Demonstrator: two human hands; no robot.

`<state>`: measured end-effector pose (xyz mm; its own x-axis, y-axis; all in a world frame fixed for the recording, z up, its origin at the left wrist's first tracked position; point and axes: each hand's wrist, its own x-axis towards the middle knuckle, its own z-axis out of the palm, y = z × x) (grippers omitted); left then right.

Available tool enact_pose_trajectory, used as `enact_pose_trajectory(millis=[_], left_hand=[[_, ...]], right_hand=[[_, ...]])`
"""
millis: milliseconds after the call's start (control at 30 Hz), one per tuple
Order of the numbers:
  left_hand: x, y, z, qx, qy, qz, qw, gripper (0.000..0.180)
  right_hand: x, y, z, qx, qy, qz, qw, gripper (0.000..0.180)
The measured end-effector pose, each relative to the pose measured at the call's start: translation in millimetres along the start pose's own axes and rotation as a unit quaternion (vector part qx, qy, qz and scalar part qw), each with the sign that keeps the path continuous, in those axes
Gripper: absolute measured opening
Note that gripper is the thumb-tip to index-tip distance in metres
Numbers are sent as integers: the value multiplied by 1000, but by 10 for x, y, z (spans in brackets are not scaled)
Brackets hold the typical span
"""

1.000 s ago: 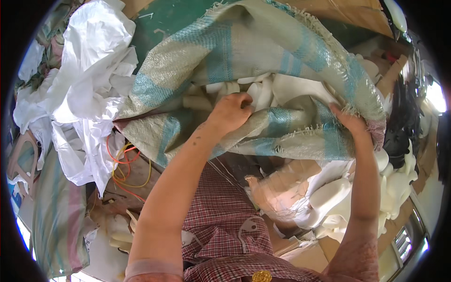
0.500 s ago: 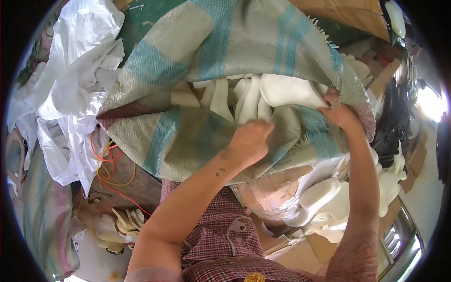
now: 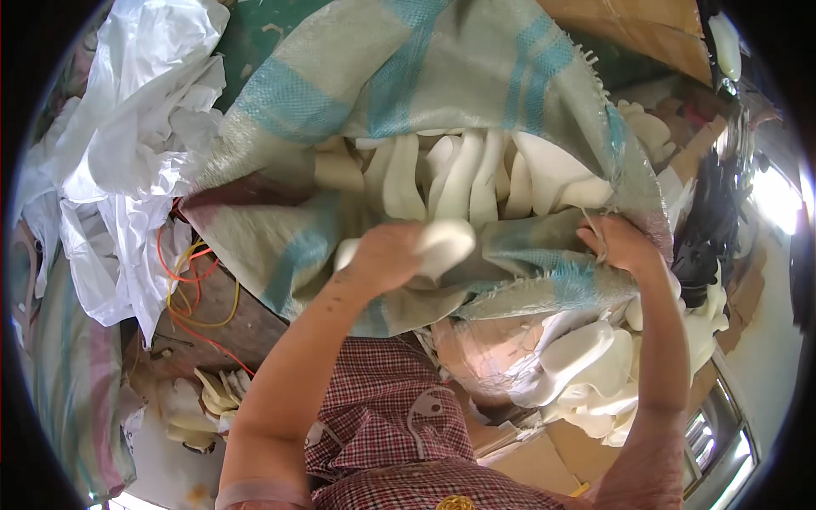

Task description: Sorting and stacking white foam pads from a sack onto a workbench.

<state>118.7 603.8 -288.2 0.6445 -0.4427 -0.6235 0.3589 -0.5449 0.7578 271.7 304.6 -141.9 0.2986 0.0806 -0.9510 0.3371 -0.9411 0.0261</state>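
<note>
A large woven sack [image 3: 476, 85], grey-green with blue stripes, lies with its mouth agape before me. Inside stand several cream-white foam pieces [image 3: 463, 178], shaped like shoe insoles, packed side by side. My left hand [image 3: 387, 255] is closed around one white insole [image 3: 448, 246], held over the sack's near rim; its ends stick out on both sides of the hand, slightly blurred. At the right end of the mouth my right hand [image 3: 620, 241] grips the near edge of the sack, fingers curled, with a thin string by them.
White plastic sheeting [image 3: 127, 170] hangs at the left, beside orange and yellow cords [image 3: 191, 289]. More white insoles [image 3: 586, 365] are heaped under the sack at the near right. A striped sack [image 3: 76, 391] stands lower left; cardboard [image 3: 637, 30] lies at the far right.
My left hand has moved left along the near rim, and a white insole now shows in it. My right hand has shifted slightly down; more insoles show at the right of the mouth.
</note>
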Motion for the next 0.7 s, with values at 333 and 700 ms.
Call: enact_pose_trajectory(millis=[333,700], left_hand=[[677,-793,-367,-149,49,-156,975,34],[1412,-1153,-19,-378,82,-167,907,76]], right_hand=[[2032,-279,713,338,143,146,919,116],[2294,-582,886,515,229,70,823,122]])
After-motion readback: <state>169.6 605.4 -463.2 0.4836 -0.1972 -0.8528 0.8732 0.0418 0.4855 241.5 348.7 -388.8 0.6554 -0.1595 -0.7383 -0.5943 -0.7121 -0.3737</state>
